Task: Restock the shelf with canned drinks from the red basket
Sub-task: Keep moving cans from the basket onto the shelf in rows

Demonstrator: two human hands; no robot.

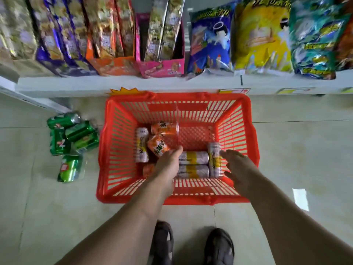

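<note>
Red basket (pixel 236 131), slatted plastic, centre of the frame, standing on the pale tiled floor (pixel 296 150) just before the shelf (pixel 114 84).

Contents, all lying on their sides on the basket bottom:
- Orange cans (pixel 158 145), left part of the basket, piled against one another; large Chinese characters on the label, too blurred to read.
- Silver-and-yellow cans (pixel 193 157), lower centre, two side by side, with one more standing crosswise at their right end (pixel 214 159) and another at the far left (pixel 142 144). Print not legible.

Left hand (pixel 169 165): reaching down into the basket, over the orange cans, fingers loosely extended, nothing grasped. Whether it touches a can cannot be told.

Right hand (pixel 237 169): over the basket's lower right, fingers spread and released, holding nothing.

Green cans (pixel 76 134), left of the frame, five scattered on the floor beside the basket; one (pixel 59 143) bears the "7" of a 7-Up mark.

Shelf, top of the frame: boxed snack packets in purple, orange and pink cartons (pixel 162 67) at left; large snack bags in blue (pixel 210 39), yellow (pixel 263 35) and teal (pixel 315 39) at right, Chinese lettering blurred. Price tags (pixel 235 91) on the shelf edge, unreadable.

Dark shoes (pixel 219 245), bottom centre.
</note>
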